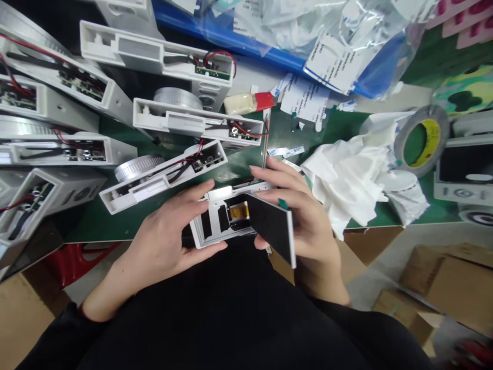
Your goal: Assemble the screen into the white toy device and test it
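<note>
- Your black top (239, 308) lies nearest, filling the lower middle; best let no fabric brush the bare insides of the case.
- Left, on the bench (111, 226), a white unit (150, 191) with a dial and red wiring lies just beyond your left hand; mind your knuckles there.
- Your left hand (162, 234) is clamped on the left end of the case, fingertips at the upper edge, thumb along the lower. Steady this end and let the other hand do the fine moving, pressing no harder than the thin rim needs.
- The case (197, 234) sits between your hands at the bench's front edge, hollow side up; whether it also rests on anything, you cannot tell from this view.
- Inside shows an amber ribbon (239, 211), close to the screen's left edge. It is probably the weak point: tilt slowly, and avoid twisting or creasing it.
- The screen (269, 226) stands tilted up from the case's right part, dark face toward the left hand. Hold it by its edges, so that no prints land on it.
- A green tab (284, 204) sticks out at its upper edge; watch that it does not snag.
- Your right hand (310, 218) is curled around the screen, fingers bent behind and above, thumb tip showing below; the rest of the grip is hidden.
- Farther right, a white cloth (342, 174) lies near that hand.
</note>
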The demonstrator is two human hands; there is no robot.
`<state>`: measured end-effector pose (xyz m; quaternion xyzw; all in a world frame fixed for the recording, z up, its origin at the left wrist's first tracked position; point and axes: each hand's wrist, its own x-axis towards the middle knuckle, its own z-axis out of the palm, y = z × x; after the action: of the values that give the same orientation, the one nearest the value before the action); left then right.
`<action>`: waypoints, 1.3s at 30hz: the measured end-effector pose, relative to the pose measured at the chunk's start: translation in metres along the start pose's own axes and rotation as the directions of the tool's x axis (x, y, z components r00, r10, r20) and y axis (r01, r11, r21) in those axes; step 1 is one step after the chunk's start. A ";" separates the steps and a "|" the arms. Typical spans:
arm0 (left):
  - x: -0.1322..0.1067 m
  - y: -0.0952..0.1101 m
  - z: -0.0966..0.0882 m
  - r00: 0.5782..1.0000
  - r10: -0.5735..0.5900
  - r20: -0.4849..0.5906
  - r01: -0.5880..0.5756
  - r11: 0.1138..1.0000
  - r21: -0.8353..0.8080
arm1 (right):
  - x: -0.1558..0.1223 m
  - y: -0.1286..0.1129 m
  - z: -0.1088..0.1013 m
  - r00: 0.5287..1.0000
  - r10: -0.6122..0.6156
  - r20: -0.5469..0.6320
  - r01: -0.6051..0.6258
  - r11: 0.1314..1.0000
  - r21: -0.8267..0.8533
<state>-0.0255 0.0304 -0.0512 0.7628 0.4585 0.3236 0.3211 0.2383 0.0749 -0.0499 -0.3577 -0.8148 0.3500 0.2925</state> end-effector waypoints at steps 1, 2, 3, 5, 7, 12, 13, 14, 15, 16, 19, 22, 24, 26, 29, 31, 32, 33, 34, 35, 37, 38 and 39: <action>0.000 0.000 0.000 1.000 -0.004 -0.004 0.004 1.000 -0.012 | 0.002 -0.001 -0.001 1.000 -0.004 0.016 0.005 1.000 -0.005; 0.000 0.000 0.001 1.000 -0.010 -0.008 0.009 1.000 -0.027 | 0.005 -0.003 -0.002 0.999 -0.010 0.034 0.010 1.000 -0.007; -0.001 0.000 0.001 1.000 -0.016 -0.012 0.015 0.999 -0.043 | 0.007 -0.004 -0.002 0.998 -0.012 0.055 0.013 1.000 -0.004; -0.002 -0.001 0.002 1.000 -0.024 -0.013 0.023 0.997 -0.074 | 0.012 -0.005 -0.003 0.995 -0.004 0.098 0.004 1.000 0.006; -0.003 -0.001 0.002 1.000 -0.019 -0.005 0.019 0.996 -0.092 | 0.014 -0.005 -0.003 0.992 0.009 0.129 -0.010 1.000 0.002; -0.004 -0.001 0.002 0.999 -0.026 0.019 0.027 0.998 -0.062 | 0.016 -0.005 0.000 0.988 0.010 0.155 -0.006 1.000 -0.026; -0.004 -0.001 0.002 0.999 -0.026 0.020 0.027 0.998 -0.057 | 0.016 -0.005 0.001 0.988 0.009 0.156 -0.005 1.000 -0.022; -0.004 -0.001 0.002 0.999 -0.024 0.021 0.026 0.998 -0.054 | 0.016 -0.005 0.001 0.988 0.009 0.157 -0.006 1.000 -0.019; -0.004 -0.001 0.002 1.000 -0.020 0.022 0.021 0.999 -0.050 | 0.016 -0.005 0.001 0.988 0.009 0.157 -0.007 1.000 -0.018; -0.004 -0.001 0.003 1.000 -0.015 0.019 0.016 0.999 -0.049 | 0.016 -0.005 0.001 0.988 0.008 0.155 -0.006 1.000 -0.016; -0.004 -0.002 0.004 1.000 -0.011 0.021 0.012 0.999 -0.050 | 0.015 -0.004 0.001 0.989 -0.010 0.146 0.012 1.000 -0.012; -0.004 -0.002 0.004 1.000 -0.003 0.027 0.004 0.999 -0.036 | 0.014 -0.004 0.001 0.989 -0.015 0.147 0.018 1.000 -0.017; -0.003 -0.003 0.004 0.999 0.029 0.021 -0.029 1.000 -0.007 | 0.015 -0.004 0.001 0.988 -0.005 0.153 0.008 1.000 -0.024; -0.002 -0.004 0.004 0.997 0.076 0.011 -0.076 0.997 0.031 | 0.015 -0.005 -0.001 0.986 0.009 0.166 -0.004 1.000 -0.030; -0.003 -0.003 0.004 0.991 0.128 0.032 -0.131 0.984 0.119 | 0.015 -0.007 -0.002 0.982 0.025 0.187 -0.018 0.999 -0.040; -0.004 -0.001 0.004 0.986 0.163 0.041 -0.168 0.967 0.194 | 0.016 -0.008 -0.003 0.980 0.035 0.198 -0.026 0.999 -0.046; -0.004 0.000 0.005 0.983 0.182 0.039 -0.186 0.956 0.228 | 0.016 -0.009 -0.003 0.978 0.037 0.203 -0.028 0.998 -0.047; -0.004 0.001 0.005 0.980 0.197 0.032 -0.199 0.946 0.257 | 0.016 -0.009 -0.003 0.977 0.038 0.208 -0.029 0.998 -0.048; -0.004 0.002 0.005 0.980 0.199 0.031 -0.200 0.938 0.283 | 0.016 -0.010 -0.003 0.976 0.039 0.213 -0.029 0.998 -0.050; -0.003 0.003 0.005 0.980 0.195 0.031 -0.196 0.933 0.301 | 0.016 -0.011 -0.003 0.976 0.039 0.216 -0.028 0.998 -0.054; -0.002 0.004 0.004 0.979 0.202 0.036 -0.202 0.927 0.316 | 0.017 -0.013 -0.004 0.974 0.038 0.225 -0.025 0.998 -0.064; -0.001 0.003 0.004 0.977 0.209 0.040 -0.210 0.924 0.318 | 0.018 -0.014 -0.004 0.973 0.036 0.229 -0.020 0.997 -0.072; 0.000 0.002 0.003 0.975 0.219 0.040 -0.221 0.923 0.315 | 0.019 -0.015 -0.005 0.972 0.032 0.233 -0.013 0.996 -0.083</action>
<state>-0.0219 0.0286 -0.0512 0.8518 0.4154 0.2780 0.1570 0.2256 0.0838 -0.0307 -0.3349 -0.8530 0.3598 0.1756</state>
